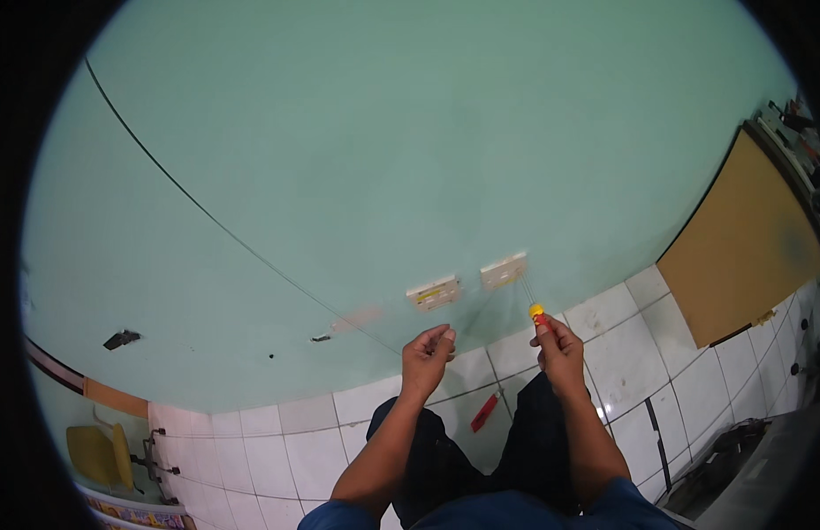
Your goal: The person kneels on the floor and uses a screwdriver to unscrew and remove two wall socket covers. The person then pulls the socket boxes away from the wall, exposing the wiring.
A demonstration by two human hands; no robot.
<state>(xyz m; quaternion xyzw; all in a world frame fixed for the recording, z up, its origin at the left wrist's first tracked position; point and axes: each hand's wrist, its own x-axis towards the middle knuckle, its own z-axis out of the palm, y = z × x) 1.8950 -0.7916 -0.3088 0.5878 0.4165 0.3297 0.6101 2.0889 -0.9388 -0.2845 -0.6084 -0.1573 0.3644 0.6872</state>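
Low beside the green wall (pixel 410 159), over the white tiled floor (pixel 626 371), somebody's knees (pixel 544 415) were spread, probably to leave the arms room. A thin dark cord (pixel 207 215) slanted down toward the left hand (pixel 423 359), whose fingers curled loosely; I couldn't tell whether they pinched it. The right hand (pixel 562 353) faced two wall plates (pixel 434 293), gripping a yellow-and-red screwdriver (pixel 538 312) by its handle, presumably so the shaft could meet the right plate (pixel 503 272). A smaller red-handled tool (pixel 485 413) lay between the knees, seemingly for easy reach.
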